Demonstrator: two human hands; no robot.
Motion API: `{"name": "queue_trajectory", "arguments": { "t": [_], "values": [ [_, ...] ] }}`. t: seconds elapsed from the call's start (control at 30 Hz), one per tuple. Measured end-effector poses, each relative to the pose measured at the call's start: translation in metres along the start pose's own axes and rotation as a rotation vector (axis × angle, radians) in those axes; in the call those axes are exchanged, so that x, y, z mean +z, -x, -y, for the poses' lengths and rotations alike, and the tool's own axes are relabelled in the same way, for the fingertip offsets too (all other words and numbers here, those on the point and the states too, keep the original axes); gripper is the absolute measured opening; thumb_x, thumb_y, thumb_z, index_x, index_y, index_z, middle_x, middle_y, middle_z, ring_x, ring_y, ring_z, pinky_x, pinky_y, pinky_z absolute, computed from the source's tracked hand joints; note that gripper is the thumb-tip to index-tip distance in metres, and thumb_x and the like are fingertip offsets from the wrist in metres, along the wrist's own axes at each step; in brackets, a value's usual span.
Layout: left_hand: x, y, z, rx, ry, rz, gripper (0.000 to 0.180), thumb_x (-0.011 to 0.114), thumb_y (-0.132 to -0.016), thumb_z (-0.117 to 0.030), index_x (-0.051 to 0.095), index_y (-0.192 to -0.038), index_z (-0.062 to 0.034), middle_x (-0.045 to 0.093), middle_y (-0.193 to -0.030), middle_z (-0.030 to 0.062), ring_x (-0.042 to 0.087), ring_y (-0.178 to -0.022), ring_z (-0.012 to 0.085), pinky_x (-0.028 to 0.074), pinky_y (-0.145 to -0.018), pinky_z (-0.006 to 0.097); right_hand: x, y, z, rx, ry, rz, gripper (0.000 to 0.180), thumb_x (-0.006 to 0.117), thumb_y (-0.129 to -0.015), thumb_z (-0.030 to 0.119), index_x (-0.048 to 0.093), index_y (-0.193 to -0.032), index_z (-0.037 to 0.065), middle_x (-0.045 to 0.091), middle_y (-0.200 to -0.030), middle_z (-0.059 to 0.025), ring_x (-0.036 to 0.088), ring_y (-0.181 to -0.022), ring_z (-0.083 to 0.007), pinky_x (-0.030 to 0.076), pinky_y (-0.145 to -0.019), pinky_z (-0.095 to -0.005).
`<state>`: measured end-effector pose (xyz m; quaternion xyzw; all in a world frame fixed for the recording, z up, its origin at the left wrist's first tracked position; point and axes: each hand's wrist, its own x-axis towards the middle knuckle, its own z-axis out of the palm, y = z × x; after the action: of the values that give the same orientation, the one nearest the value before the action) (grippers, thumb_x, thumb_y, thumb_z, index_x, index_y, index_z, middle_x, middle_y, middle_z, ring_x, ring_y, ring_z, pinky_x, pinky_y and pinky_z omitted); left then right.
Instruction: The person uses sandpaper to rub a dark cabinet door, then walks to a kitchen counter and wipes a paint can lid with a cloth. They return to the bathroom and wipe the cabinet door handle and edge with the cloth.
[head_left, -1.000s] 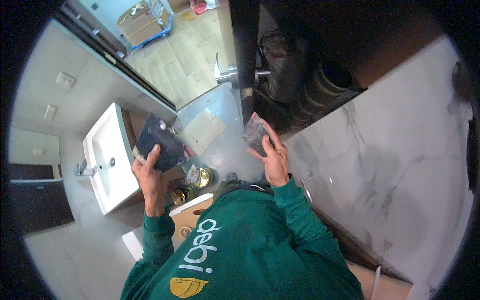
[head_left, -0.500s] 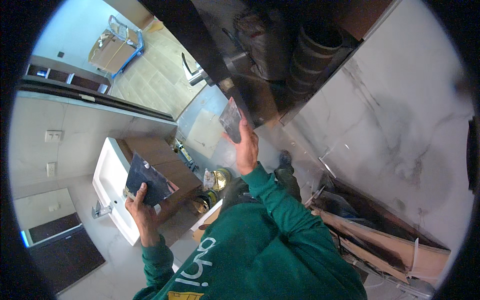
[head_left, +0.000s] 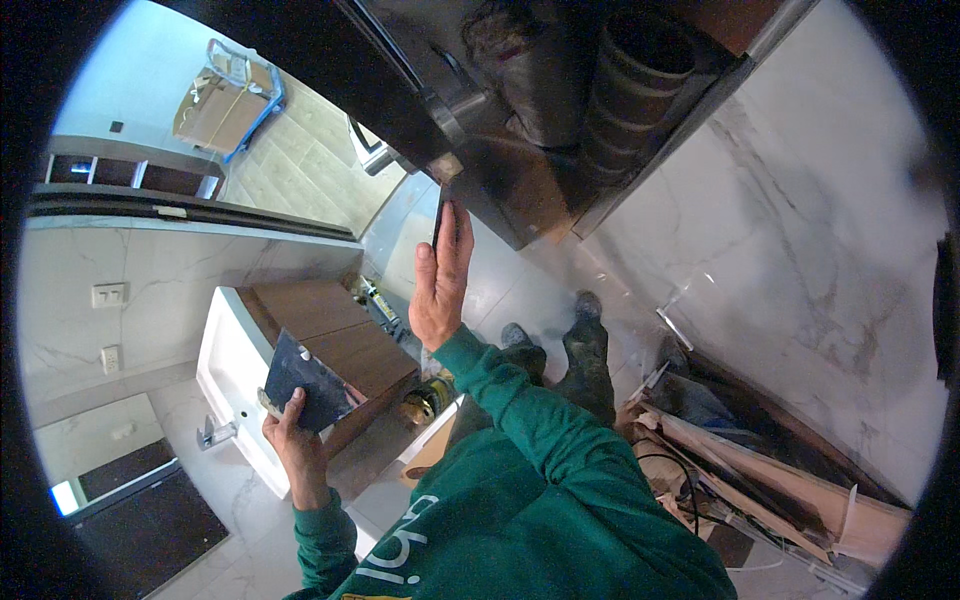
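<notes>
My left hand [head_left: 290, 432] grips a dark flat plate [head_left: 312, 382] by its lower edge, thumb on top. A small white dab and a pinkish worn corner show on that plate, which is held above the wooden front of the washbasin cabinet. Farther ahead, my right hand [head_left: 438, 285] is closed on a thin dark plate [head_left: 441, 222], seen nearly edge-on, its fingers straight along it. The tip of the thin plate is at the edge of a dark door [head_left: 490, 205], just below a pale patch [head_left: 446, 168]. Whether the tip touches the door, I cannot tell.
A white washbasin [head_left: 232, 350] with a tap [head_left: 214, 431] stands at left. Tins [head_left: 428, 400] and a sealant tube [head_left: 380, 303] are on the floor by the cabinet. The door handle [head_left: 455, 105] juts out ahead. Wooden boards [head_left: 760, 470] lie lower right.
My right hand has moved left and forward to the door edge, turning its thin plate edge-on. The door appears swung slightly left. My left hand keeps its plate.
</notes>
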<state>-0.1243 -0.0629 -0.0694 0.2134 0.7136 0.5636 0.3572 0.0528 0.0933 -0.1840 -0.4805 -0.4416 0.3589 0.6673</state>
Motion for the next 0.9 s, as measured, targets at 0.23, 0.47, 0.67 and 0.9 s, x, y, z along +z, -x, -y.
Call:
{"name": "queue_trajectory", "arguments": {
  "t": [0.23, 0.47, 0.67, 0.9],
  "values": [
    [-0.001, -0.001, 0.001, -0.006, -0.026, -0.030, 0.020, 0.070, -0.085, -0.006, 0.062, -0.100, 0.0047, 0.069, -0.094, 0.0110, 0.069, -0.078, 0.0185, 0.058, -0.073, 0.032, 0.012, -0.002, -0.008, -0.027, 0.082, -0.032, 0.055, 0.038, -0.106, 0.028, 0.025, -0.153, 0.002, 0.020, -0.156, -0.0250, 0.022, -0.145, -0.0396, 0.021, -0.118, -0.0469],
    [-0.004, -0.008, 0.008, -0.054, -0.052, -0.041, 0.020, 0.070, -0.085, -0.006, 0.062, -0.100, 0.0050, 0.069, -0.093, 0.0112, 0.069, -0.076, 0.0186, 0.059, -0.072, 0.033, 0.020, -0.004, -0.010, -0.013, 0.078, -0.042, 0.056, 0.038, -0.106, 0.028, 0.024, -0.153, 0.002, 0.018, -0.157, -0.0256, 0.020, -0.146, -0.0402, 0.020, -0.118, -0.0476],
    [-0.004, -0.009, 0.010, -0.041, -0.066, -0.009, 0.020, 0.069, -0.086, -0.005, 0.062, -0.101, 0.0056, 0.069, -0.094, 0.0108, 0.069, -0.076, 0.0186, 0.059, -0.071, 0.033, 0.023, -0.007, -0.013, -0.012, 0.083, -0.052, 0.058, 0.036, -0.106, 0.032, 0.023, -0.154, 0.002, 0.017, -0.156, -0.0263, 0.019, -0.146, -0.0409, 0.019, -0.118, -0.0488],
    [-0.003, -0.014, 0.011, -0.069, -0.050, -0.019, 0.023, 0.069, -0.086, -0.006, 0.061, -0.105, 0.0053, 0.069, -0.095, 0.0106, 0.069, -0.077, 0.0187, 0.059, -0.073, 0.033, 0.027, -0.008, -0.014, -0.030, 0.090, -0.066, 0.058, 0.037, -0.106, 0.032, 0.022, -0.154, 0.001, 0.016, -0.157, -0.0267, 0.019, -0.145, -0.0410, 0.019, -0.118, -0.0495]
  ]
}}
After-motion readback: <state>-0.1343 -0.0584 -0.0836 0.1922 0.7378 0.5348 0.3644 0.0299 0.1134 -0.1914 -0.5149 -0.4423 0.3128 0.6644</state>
